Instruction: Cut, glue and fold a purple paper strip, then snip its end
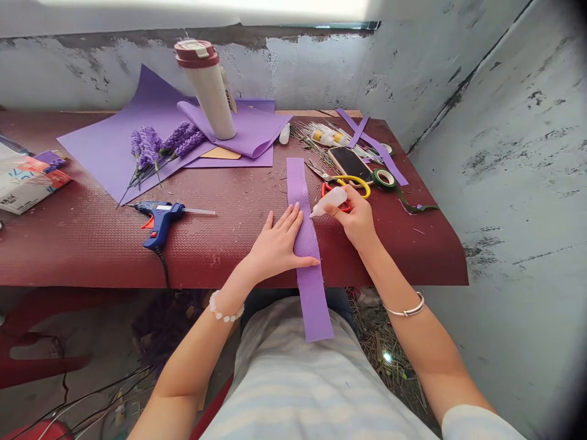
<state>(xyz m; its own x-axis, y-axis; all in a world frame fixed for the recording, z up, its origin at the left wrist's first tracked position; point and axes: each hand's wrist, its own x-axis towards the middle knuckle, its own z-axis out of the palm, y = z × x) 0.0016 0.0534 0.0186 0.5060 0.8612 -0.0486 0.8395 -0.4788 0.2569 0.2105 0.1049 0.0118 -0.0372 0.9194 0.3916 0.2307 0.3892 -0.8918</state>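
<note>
A long strip of purple paper [314, 299] lies across the front edge of the table, its near end hanging over towards my lap. My left hand [278, 244] rests flat on the strip with the fingers stretched out and the thumb across it. In my right hand [356, 217] is a small white glue bottle [331, 200], tilted down to the left. Its nozzle tip is at the strip's right edge; whether it touches I cannot tell. Scissors [351, 182] with yellow and red handles lie just behind the bottle, partly hidden by it.
A blue glue gun [162, 221] lies at left, its cord over the edge. Purple sheets [101, 146], lavender stems [149, 146] and a tumbler [211, 98] stand behind. At right are a phone [349, 164], green tape [384, 178], wires [316, 150] and purple strips [389, 162].
</note>
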